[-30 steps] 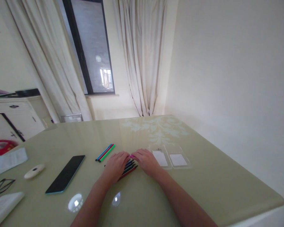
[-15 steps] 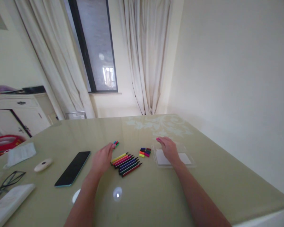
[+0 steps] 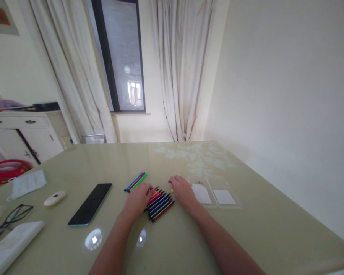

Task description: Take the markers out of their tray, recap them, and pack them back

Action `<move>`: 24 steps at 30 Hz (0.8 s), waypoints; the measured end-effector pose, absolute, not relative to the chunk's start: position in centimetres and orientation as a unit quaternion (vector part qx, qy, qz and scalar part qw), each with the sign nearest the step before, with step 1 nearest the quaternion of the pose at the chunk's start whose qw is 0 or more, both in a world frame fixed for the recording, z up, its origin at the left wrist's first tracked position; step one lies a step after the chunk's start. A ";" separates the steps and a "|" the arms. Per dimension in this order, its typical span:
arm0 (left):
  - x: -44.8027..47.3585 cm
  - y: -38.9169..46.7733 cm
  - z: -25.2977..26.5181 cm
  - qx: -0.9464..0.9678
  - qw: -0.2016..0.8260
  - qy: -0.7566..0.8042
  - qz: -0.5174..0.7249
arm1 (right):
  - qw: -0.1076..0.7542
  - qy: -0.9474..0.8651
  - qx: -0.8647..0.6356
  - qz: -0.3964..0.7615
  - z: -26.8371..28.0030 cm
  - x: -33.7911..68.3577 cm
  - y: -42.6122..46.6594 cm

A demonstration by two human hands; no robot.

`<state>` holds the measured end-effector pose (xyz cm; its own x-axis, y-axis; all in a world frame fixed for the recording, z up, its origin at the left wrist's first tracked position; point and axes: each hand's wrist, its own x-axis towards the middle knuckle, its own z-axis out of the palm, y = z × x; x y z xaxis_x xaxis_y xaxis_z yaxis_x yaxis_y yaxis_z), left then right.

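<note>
Pinched in the fingertips of my right hand (image 3: pixel 182 190) is a small pink marker cap (image 3: pixel 169 181). That hand is over the spot of the loose caps; a bit of a yellow cap (image 3: pixel 172 188) shows beneath it, the others are hidden. My left hand (image 3: pixel 139 199) is closed at the left end of a row of uncapped markers (image 3: pixel 162 206), covering the yellow one; what its fingers grip is hidden. Beyond it lie a blue, a red and a green marker (image 3: pixel 136 182). To the right, a clear plastic case (image 3: pixel 237 206) lies opened flat with white paper inside.
A black phone (image 3: pixel 90 204) lies left of my left hand. Further left are a white oval object (image 3: pixel 55 198), a face mask (image 3: pixel 28 184), glasses (image 3: pixel 13 219) and a long white case (image 3: pixel 15 244). A wall (image 3: pixel 289 114) runs along the table's right side.
My left hand has moved right from the blue, red and green markers to the row. My right hand, with the pink cap, has moved left from the plastic case to the loose caps.
</note>
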<state>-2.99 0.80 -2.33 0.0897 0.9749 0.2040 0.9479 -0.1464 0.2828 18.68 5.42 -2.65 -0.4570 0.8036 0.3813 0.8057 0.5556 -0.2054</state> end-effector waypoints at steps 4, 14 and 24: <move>-3.4 1.1 -2.5 0.729 0.033 0.661 0.174 | 0.186 -0.872 -0.452 -0.018 -3.5 18.4 5.5; -5.5 0.9 -2.3 0.611 -0.064 0.779 0.125 | 0.198 -0.863 -0.466 -0.012 -2.6 19.0 4.5; -6.1 0.9 -2.7 0.587 -0.066 0.799 0.108 | 0.264 -0.851 -0.455 0.007 -1.9 19.3 3.5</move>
